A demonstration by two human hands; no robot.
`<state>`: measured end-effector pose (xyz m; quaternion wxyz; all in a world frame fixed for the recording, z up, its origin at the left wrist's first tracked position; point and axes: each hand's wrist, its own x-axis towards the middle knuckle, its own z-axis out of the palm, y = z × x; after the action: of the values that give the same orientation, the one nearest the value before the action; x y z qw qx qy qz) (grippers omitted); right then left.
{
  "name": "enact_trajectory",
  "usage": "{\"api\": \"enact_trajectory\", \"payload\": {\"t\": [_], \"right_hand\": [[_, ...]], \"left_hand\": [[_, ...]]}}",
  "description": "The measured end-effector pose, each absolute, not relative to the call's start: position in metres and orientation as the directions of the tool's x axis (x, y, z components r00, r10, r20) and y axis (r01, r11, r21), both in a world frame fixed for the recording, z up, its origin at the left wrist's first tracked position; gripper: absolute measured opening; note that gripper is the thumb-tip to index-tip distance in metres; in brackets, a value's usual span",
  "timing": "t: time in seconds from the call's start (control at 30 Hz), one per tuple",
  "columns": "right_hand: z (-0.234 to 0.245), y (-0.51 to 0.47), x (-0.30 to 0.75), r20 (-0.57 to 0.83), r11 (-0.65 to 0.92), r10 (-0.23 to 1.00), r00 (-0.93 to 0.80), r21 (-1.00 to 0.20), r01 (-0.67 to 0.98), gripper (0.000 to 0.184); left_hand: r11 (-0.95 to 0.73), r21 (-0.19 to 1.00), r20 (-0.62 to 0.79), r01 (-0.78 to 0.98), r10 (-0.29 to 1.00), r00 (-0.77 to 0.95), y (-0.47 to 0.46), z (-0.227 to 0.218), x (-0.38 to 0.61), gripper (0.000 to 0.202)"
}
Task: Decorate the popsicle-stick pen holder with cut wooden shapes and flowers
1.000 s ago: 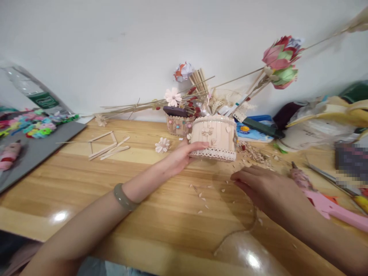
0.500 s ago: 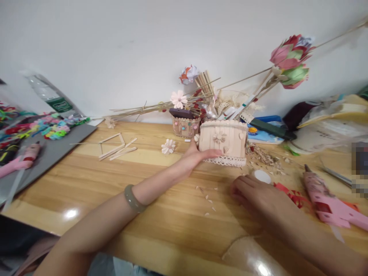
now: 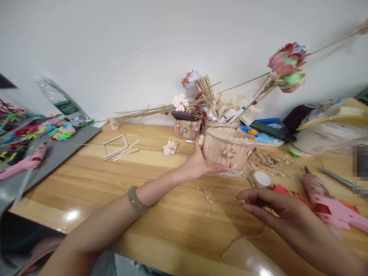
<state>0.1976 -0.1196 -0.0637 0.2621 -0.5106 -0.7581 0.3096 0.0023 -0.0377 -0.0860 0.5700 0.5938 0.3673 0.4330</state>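
My left hand (image 3: 198, 163) is closed on the side of a basket made of wooden craft sticks (image 3: 214, 147), thumb across its front. The basket tilts toward me, showing its open top; a wooden flower (image 3: 229, 153) decorates its front and lace trim (image 3: 230, 174) runs along its bottom. To the right and nearer me, my right hand (image 3: 267, 207) is held in a pinch above the table. A tiny pale bit shows at its fingertips, too small to name. Pale slivers (image 3: 208, 197) lie on the table between the hands.
A loose pale flower (image 3: 170, 148) and several craft sticks (image 3: 120, 149) lie to the left. Behind stands a smaller decorated basket (image 3: 186, 129). Pink glue guns lie at the right (image 3: 324, 203) and left (image 3: 37, 155). A round white lid (image 3: 261, 179) sits beyond my right hand.
The basket has tipped toward me and moved slightly right and down in view with my left hand. My right hand has shifted right and turned, its thumb and forefinger now showing pinched together.
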Motion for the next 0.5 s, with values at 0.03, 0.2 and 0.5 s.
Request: {"api": "enact_trajectory", "payload": {"t": [0.03, 0.2, 0.5], "right_hand": [[-0.062, -0.122, 0.198, 0.077, 0.261, 0.946, -0.313, -0.757, 0.600, 0.022], [-0.057, -0.130, 0.195, 0.044, 0.190, 0.963, -0.267, -0.813, 0.551, 0.023], [-0.052, -0.136, 0.196, 0.052, 0.193, 0.962, -0.268, -0.824, 0.533, 0.017]], "left_hand": [[-0.074, 0.996, 0.089, -0.055, 0.932, 0.352, -0.038, -0.086, 0.002, 0.112], [-0.025, 0.998, 0.046, -0.065, 0.937, 0.347, -0.036, -0.086, -0.001, 0.113], [-0.033, 0.999, 0.033, -0.005, 0.935, 0.353, -0.036, -0.087, -0.001, 0.111]]}}
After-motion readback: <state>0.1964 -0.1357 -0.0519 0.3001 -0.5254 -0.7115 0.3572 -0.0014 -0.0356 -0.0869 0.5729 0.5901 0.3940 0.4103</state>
